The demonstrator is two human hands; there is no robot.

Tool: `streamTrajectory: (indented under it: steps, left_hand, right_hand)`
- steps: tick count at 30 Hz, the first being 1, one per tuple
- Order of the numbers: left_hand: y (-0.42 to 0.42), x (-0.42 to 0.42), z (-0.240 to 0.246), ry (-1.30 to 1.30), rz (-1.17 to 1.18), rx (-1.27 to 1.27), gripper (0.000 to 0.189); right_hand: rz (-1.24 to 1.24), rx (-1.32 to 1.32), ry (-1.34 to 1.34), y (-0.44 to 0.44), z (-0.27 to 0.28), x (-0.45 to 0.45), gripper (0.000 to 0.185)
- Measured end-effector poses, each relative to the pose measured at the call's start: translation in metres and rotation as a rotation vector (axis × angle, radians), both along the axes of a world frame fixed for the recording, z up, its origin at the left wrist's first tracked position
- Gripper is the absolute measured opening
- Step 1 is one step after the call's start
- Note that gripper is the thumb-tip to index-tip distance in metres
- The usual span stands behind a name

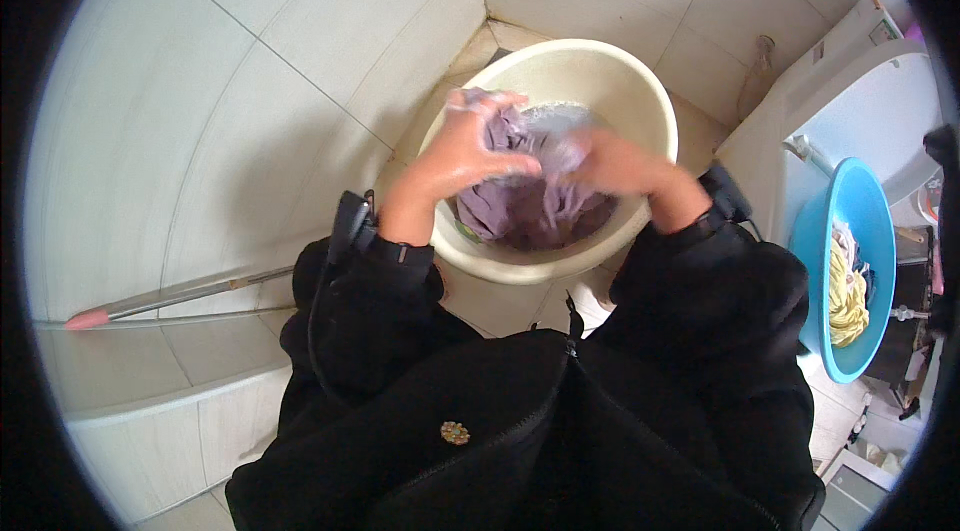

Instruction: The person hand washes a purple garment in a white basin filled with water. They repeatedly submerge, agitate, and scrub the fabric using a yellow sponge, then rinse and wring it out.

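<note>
A large cream plastic basin (630,81) stands on the tiled floor before me, with soapy water in it. A wet purple cloth garment (491,208) lies partly in the water and is partly lifted. My left hand (472,148) holds a bunched part of it at the basin's left side, thumb towards the middle, suds on the fingers. My right hand (619,160), blurred, grips another part of the cloth over the water. Dark water hides the garment's lower folds.
A blue plastic basin (806,246) holding yellow and other cloths (849,298) is at the right, beside a white appliance (772,118). Tiled walls (300,28) meet behind the cream basin. A metal pole with a pink end (172,300) lies along a ledge at the left.
</note>
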State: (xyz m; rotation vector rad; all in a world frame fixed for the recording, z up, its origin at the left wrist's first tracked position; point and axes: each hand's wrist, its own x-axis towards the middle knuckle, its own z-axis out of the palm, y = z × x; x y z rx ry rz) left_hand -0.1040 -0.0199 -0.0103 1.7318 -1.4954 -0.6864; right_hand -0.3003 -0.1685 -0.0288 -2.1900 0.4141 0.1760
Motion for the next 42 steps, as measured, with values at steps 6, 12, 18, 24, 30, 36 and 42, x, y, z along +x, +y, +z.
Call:
streamTrajectory:
  steps: [6,12,18,24,30,36,42]
  left_hand:
    - [-0.017,-0.024,-0.035,0.135,-0.159,-0.180,0.067]
    - [-0.041,-0.034,-0.035,1.627,0.239,-0.140,0.042]
    - [-0.059,-0.061,-0.059,1.664,0.178,-0.176,0.035]
    - [-0.052,-0.058,-0.076,1.703,0.336,-0.010,0.034]
    - [-0.050,-0.042,-0.079,1.790,0.193,0.179,0.035]
    - [-0.041,-0.011,-0.048,0.986,0.352,-0.130,0.078]
    - [-0.025,-0.017,-0.044,0.058,-0.090,-0.200,0.074]
  right_hand:
    - [-0.493,1.092,-0.864,-0.042,0.035,-0.008,0.036]
    - [-0.512,-0.557,-0.684,0.058,0.008,0.033,0.032]
    - [-0.797,-0.373,-0.380,0.056,0.016,0.053,0.035]
    - [-0.724,-0.333,-0.303,0.050,0.001,0.051,0.043]
    - [-0.581,-0.486,-0.307,0.044,-0.029,0.048,0.047]
    - [-0.445,0.078,-0.281,-0.009,-0.003,0.028,0.059]
    - [-0.158,-0.235,-0.019,-0.015,0.007,0.008,0.037]
